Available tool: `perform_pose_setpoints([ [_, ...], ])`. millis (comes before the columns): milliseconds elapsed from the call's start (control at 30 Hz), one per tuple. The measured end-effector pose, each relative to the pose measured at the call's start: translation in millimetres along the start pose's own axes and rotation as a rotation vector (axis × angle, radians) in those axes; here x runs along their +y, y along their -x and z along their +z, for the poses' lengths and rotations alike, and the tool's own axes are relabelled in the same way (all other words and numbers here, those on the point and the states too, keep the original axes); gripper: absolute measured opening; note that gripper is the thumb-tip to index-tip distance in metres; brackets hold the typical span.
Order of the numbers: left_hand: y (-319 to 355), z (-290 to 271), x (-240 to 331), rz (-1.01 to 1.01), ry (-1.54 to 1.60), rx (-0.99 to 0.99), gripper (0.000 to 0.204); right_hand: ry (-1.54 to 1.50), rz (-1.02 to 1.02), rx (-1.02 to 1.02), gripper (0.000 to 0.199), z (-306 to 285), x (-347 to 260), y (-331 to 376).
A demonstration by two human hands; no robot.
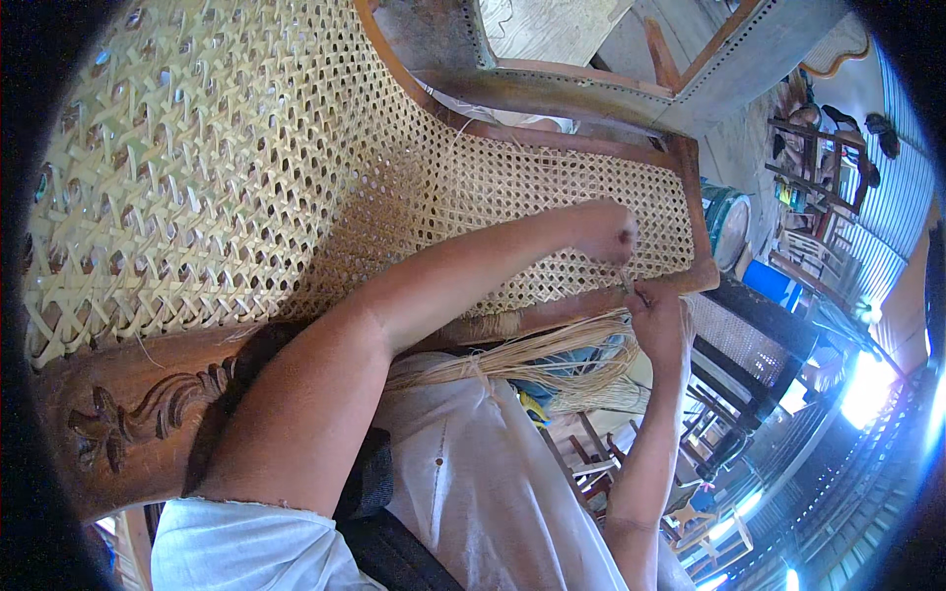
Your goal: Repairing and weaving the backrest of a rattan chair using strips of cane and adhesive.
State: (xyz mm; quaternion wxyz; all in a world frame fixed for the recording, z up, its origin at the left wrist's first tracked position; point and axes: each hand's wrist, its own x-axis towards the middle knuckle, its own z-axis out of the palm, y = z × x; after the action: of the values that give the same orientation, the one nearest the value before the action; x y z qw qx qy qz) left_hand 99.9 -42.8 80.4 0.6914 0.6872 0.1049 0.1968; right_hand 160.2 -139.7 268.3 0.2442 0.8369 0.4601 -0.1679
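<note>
A woven cane panel (552,187) fills a brown wooden frame (562,313) that lies tilted across in front of me. Over the right end of the weave, my left hand (603,232) is closed in a fist. Just below it, at the frame's near right corner, my right hand (658,313) has its fingers pinched together. Something thin shows between the two hands, too small to name. Beneath the frame, a bundle of loose cane strands (532,357) lies across my lap, its right end fanned and looped near my right wrist.
A carved leaf ornament (158,406) decorates the wood at the left. Beyond the panel stands another wooden frame (591,84) edged with small holes. At the right are a green bucket (727,227), a blue container (771,286) and several wooden chairs (823,163).
</note>
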Motion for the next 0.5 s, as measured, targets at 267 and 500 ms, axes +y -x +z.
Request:
perform_pose_setpoints([
  [267, 9, 1, 15, -0.073, -0.193, -0.013, 0.017, -0.121, 0.102, 0.095, 0.034, 7, 2, -13],
  [500, 14, 3, 21, -0.023, -0.257, 0.008, 0.016, -0.240, -0.072, 0.234, 0.017, 45, 10, -31],
])
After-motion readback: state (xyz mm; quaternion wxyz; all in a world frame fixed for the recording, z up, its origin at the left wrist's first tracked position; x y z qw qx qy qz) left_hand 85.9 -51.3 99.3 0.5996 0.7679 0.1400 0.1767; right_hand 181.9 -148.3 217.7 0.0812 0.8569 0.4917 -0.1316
